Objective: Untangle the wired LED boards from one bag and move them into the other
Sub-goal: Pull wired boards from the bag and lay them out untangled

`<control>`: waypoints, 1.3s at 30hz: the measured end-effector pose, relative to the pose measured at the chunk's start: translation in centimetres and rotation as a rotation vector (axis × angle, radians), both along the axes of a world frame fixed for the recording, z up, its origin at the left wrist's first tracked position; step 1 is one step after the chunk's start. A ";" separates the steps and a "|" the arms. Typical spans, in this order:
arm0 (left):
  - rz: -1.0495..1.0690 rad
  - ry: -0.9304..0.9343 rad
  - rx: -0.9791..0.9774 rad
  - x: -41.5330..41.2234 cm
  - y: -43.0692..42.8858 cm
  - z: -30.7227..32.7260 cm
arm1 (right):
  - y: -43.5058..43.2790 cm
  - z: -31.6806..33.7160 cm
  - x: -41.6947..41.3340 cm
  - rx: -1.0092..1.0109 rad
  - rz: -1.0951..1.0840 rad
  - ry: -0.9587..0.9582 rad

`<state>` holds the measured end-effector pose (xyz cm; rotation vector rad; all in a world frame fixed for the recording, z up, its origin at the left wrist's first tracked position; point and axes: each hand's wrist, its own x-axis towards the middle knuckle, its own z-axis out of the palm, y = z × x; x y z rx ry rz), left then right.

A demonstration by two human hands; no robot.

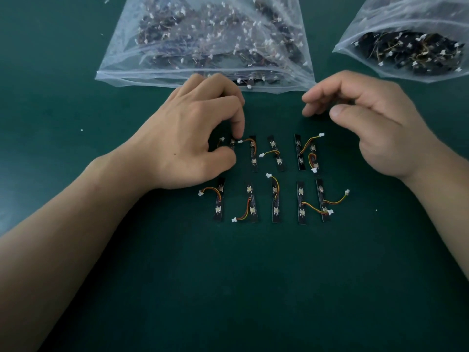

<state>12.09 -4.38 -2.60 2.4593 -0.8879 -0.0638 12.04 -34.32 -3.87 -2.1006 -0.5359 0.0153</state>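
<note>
Narrow black LED board with short orange-yellow wires and a white connector, lying at the left end of the far row and pinched between thumb and forefinger of the left hand. Four further boards complete that row; a near row of five lies just below, all flat on the dark green table, strips roughly parallel. Right hand hovers above the far row's right end, fingers loosely curled and apart, holding nothing. Large clear zip-top plastic bag of tangled boards lies beyond the left hand; a second clear plastic bag, also holding boards, lies far right.
</note>
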 end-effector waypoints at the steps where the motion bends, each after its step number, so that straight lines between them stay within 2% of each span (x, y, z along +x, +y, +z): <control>1: 0.007 0.000 0.005 0.0 0.0 -0.1 | 0.0 0.0 0.0 -0.002 -0.002 0.000; 13: 0.010 0.014 -0.004 0.1 0.3 0.0 | 0.0 0.0 0.0 -0.010 0.008 -0.006; 19: 0.045 -0.048 -0.187 0.4 0.5 0.5 | 0.2 0.2 -0.1 -0.034 -0.022 -0.001; 23: 0.162 -0.104 -0.285 0.8 1.3 0.4 | 0.7 0.2 -0.1 -0.235 -0.246 -0.216; 28: 0.289 -0.134 -0.174 1.3 1.4 -0.4 | -0.4 0.2 0.7 -0.420 -0.401 -0.149; 33: 0.121 -0.147 -0.001 1.9 3.4 0.1 | -0.5 0.0 0.8 -0.412 -0.380 -0.130; 39: 0.231 -0.178 0.031 2.0 2.7 -0.7 | -0.5 -0.1 0.8 -0.403 -0.372 -0.132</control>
